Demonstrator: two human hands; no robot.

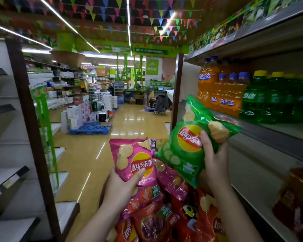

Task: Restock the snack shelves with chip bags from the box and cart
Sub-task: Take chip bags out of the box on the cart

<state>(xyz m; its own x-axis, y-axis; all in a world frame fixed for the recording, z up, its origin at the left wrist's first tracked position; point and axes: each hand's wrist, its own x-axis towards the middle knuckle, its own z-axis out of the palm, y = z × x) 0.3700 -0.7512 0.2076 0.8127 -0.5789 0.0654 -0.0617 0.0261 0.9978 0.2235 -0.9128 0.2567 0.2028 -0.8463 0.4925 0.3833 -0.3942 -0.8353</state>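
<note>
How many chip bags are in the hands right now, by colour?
Pink bag, held by the left hand: 1
Green bag, held by the right hand: 1
Total in hand: 2
The loose pile of red and pink bags below overlaps too much to count.

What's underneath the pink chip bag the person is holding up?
Below the pink chip bag, gripped by the left hand, lies a heap of more chip bags, pink and red. What holds the heap is hidden by the bags and arms.
</note>
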